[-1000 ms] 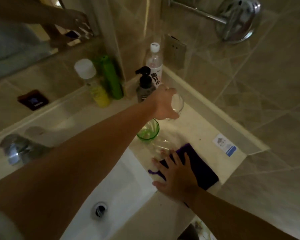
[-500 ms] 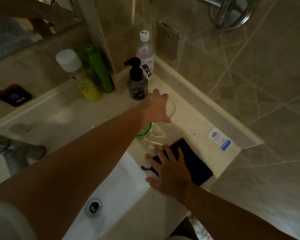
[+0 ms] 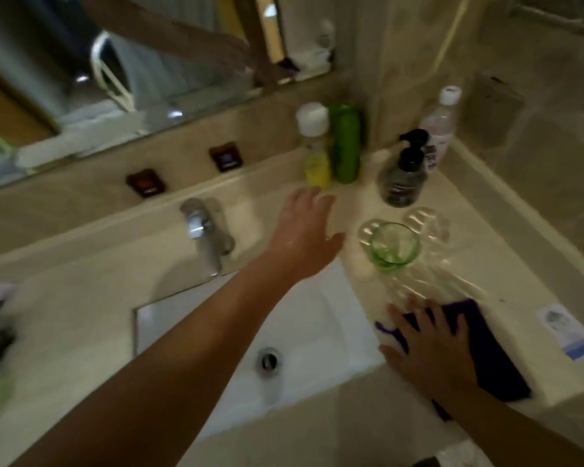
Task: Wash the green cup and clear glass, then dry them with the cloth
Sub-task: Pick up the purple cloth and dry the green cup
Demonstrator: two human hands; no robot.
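We see the left hand (image 3: 304, 237) stretched out, fingers straight, above the worktop (image 3: 506, 251) between the tap (image 3: 204, 235) and the green cup (image 3: 394, 246), holding nothing. Green cup upright on the worktop; clear glass (image 3: 427, 225) just behind it to the right, edges blurred, so we cannot tell whether they touch. Right hand (image 3: 429, 345) lies flat, fingers spread, on the purple cloth (image 3: 493, 352) beside the white sink (image 3: 300, 335). Near the wall: a yellow bottle (image 3: 316, 153), a green bottle (image 3: 346, 143), a dark pump bottle (image 3: 403, 173), a clear bottle (image 3: 439, 126)
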